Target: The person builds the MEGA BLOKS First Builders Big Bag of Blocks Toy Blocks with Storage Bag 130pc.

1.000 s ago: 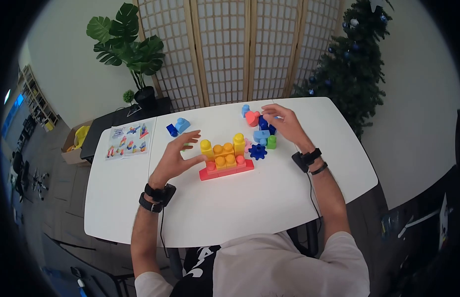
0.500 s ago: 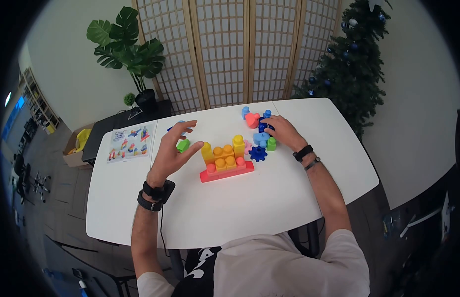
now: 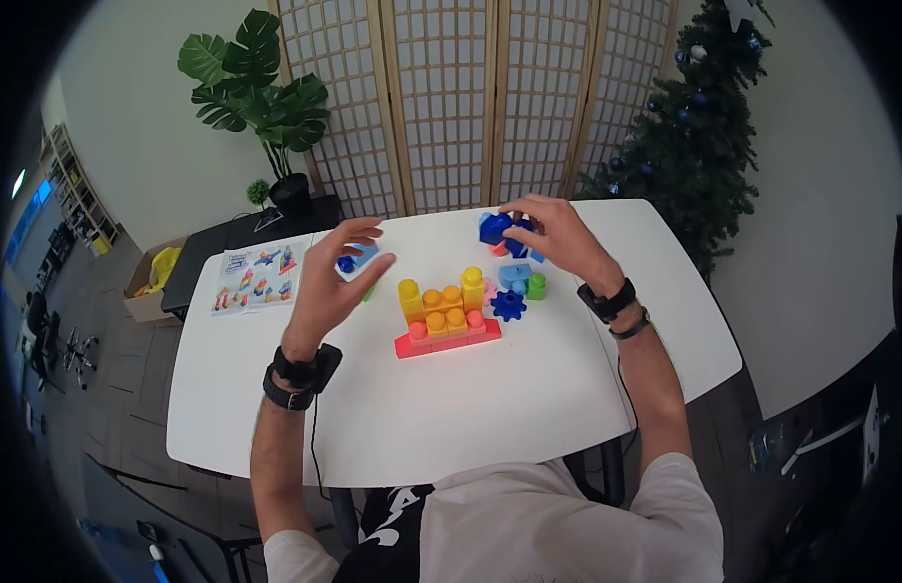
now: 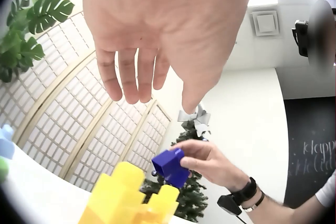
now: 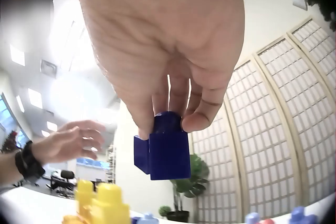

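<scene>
My right hand pinches a dark blue toy building block by its round stud, between thumb and fingers. It is held up off the table in both wrist views, with its hollow square end showing in the left wrist view. My left hand hangs with relaxed fingers and an empty palm, left of a block build. That build has a long red base, orange blocks stacked in the middle and a tall yellow block at each side. A dark blue gear lies right of it.
On the white table, a light blue block and a green block lie below my right hand. More blue pieces sit behind my left hand. A printed picture sheet lies at the left.
My right hand went down to the blue pieces at the back right, took hold of a dark blue block and raised it. My left hand moved slightly left and away from the build.
</scene>
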